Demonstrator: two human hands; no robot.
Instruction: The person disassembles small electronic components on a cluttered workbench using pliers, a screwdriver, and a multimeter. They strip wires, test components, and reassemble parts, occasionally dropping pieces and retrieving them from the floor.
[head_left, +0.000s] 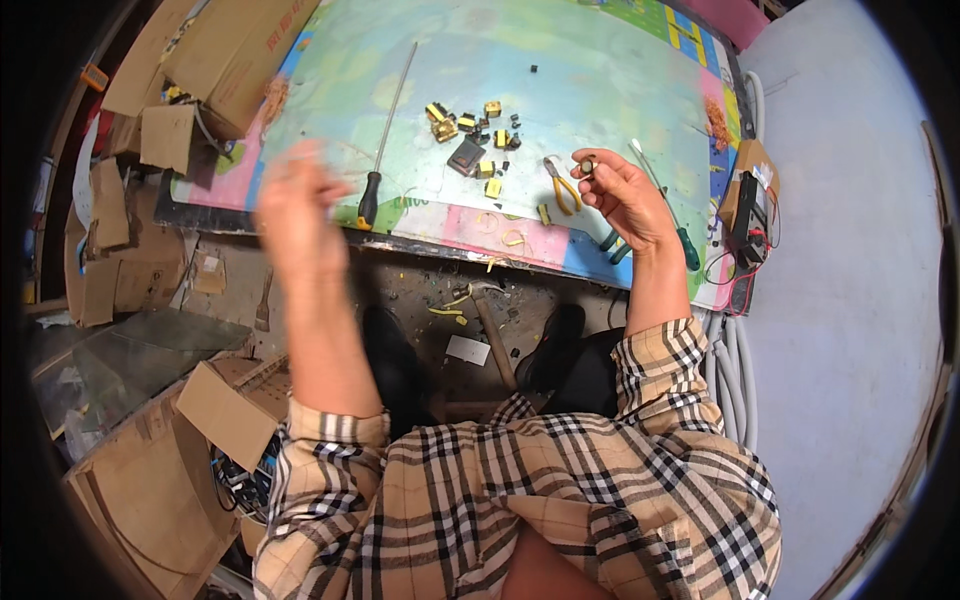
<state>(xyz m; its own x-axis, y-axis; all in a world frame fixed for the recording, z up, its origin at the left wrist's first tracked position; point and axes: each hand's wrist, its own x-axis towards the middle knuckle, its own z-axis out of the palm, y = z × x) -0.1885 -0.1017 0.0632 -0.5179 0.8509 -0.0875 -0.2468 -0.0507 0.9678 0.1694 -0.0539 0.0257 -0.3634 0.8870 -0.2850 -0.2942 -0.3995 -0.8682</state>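
My right hand (628,200) is raised over the right part of the table, thumb and fingers pinching a small coil bobbin (587,166), dark with a brassy tint. My left hand (300,195) hangs above the table's near left side, smeared by motion, so its fingers and anything in them cannot be made out. Faint thin wire (372,160) shows just right of it. Yellow-handled pliers (562,188) lie beside my right hand. Between my hands, several small yellow-and-black transformers (466,122) are scattered around a black block-shaped part (465,157).
A long black-handled screwdriver (369,195) lies right of my left hand; a green-handled one (686,245) lies under my right forearm. Copper wire (716,122) sits near the right edge, beside a black meter (745,225). Cardboard boxes (235,65) stand left; a hammer (493,335) rests below.
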